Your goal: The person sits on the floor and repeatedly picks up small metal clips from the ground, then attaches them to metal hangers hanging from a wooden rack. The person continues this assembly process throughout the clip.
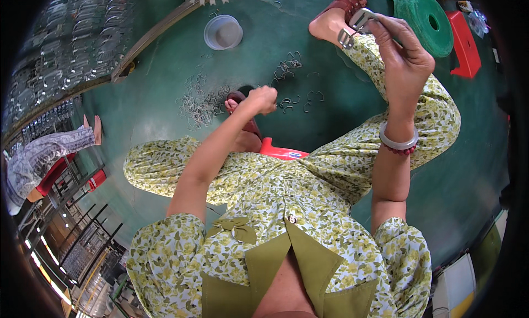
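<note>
My right hand (404, 53) is raised over my right knee and grips a small shiny metal clip (355, 26) by its end. My left hand (262, 98) reaches down to the green floor with fingers curled, beside a scatter of small wire hooks (292, 100); whether it holds one I cannot tell. A larger heap of the same wire hooks (201, 103) lies to its left. I sit on a red plastic stool (281, 151), in a floral dress, with a bangle on my right wrist.
A clear plastic bowl (222, 32) stands on the floor ahead. A green round stool (427, 20) and a red stool (464, 42) are at the upper right. Racks of metal parts (71, 48) fill the left. Another person's legs (49, 152) show at the left edge.
</note>
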Tool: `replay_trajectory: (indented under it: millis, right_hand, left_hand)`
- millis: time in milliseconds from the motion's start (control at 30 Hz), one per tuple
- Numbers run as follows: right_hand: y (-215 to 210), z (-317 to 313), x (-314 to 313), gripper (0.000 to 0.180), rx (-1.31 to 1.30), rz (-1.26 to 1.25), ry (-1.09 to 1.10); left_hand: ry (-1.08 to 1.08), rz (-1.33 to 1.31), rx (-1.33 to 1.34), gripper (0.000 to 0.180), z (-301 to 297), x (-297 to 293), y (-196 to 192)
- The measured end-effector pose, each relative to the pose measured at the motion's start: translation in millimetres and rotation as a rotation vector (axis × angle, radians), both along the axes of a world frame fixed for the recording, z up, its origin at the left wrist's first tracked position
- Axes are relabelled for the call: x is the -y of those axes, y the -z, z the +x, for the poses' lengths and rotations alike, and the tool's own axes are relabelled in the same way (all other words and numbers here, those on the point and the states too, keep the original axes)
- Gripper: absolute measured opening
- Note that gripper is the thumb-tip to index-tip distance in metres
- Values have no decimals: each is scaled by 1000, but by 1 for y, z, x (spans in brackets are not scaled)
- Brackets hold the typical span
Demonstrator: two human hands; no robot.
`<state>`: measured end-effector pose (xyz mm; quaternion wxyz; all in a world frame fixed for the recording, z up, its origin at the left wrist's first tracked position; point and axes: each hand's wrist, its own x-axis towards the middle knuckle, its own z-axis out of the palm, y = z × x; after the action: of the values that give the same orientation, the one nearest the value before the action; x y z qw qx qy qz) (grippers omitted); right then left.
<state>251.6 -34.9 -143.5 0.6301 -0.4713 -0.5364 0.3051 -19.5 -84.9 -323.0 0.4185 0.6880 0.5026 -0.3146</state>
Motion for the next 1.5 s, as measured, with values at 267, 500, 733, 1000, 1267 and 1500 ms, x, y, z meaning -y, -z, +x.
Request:
replay_trajectory:
  millis: [267, 500, 733, 1000, 1267, 1500]
  right_hand:
    - [-5, 15, 5, 15, -24, -106, 189]
    - [-6, 15, 5, 14, -67, -70, 133]
    - [-7, 11, 3, 14, -68, -87, 120]
    - [-21, -1, 6, 13, 3, -146, 93]
    - [-22, -24, 8, 15, 214, -179, -72]
    - [-36, -60, 17, 16, 197, -248, -107]
  left_hand:
    - [133, 49, -32, 21, -8, 22, 26]
    - [-188, 609, 227, 15, -25, -1, 37]
    - [166, 804, 460, 15, -35, -19, 66]
    - [146, 869, 444, 11, -36, -21, 71]
    - [-968, 263, 841, 16, 3, -61, -62]
    - [-1081, 174, 1438, 18, 20, -63, -201]
